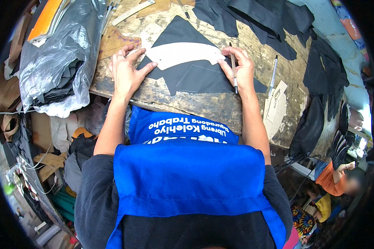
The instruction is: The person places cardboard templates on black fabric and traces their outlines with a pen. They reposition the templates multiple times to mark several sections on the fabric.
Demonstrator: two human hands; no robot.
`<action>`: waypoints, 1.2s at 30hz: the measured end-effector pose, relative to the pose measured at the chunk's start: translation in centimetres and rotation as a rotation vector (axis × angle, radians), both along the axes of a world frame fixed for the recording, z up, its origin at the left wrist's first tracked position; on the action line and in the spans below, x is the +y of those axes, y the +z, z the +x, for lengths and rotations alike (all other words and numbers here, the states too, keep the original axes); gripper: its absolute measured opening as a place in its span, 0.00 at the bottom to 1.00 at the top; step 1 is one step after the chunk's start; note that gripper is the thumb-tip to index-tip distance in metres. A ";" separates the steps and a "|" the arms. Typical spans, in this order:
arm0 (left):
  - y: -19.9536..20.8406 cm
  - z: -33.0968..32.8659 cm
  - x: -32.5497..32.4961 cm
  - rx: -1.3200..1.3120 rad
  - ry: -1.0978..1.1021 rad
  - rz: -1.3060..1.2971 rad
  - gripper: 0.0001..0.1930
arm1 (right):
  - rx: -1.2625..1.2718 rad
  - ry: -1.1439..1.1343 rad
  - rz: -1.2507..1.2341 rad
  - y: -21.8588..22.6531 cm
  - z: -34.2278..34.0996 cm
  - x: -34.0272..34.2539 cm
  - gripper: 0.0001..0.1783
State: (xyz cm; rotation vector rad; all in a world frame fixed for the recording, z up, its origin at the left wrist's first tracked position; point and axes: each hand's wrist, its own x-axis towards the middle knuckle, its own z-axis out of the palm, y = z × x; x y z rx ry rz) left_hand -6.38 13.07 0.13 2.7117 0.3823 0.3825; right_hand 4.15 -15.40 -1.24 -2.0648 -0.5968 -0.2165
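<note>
A curved white pattern piece (183,53) lies flat across a piece of black leather-like material (203,79) on the worktable. Thumb and fingertips of my left hand (128,71) grip the pattern's left end. At its right end, the thumb and index fingertip of my right hand (242,68) touch the edge, while a pen (234,66) is held upright among its fingers. Thin pale lines show on the black piece below the pattern.
A second pen (273,72) and pale templates (275,108) lie right of my hand. Black material scraps (257,18) cover the table's far and right parts. At left sits a clear plastic bag (56,74) with dark pieces. A person in orange (330,178) is at lower right.
</note>
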 end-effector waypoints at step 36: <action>4.2 1.4 -3.7 0.297 -0.365 -1.303 0.24 | 0.078 0.286 0.587 4.7 1.7 5.1 0.15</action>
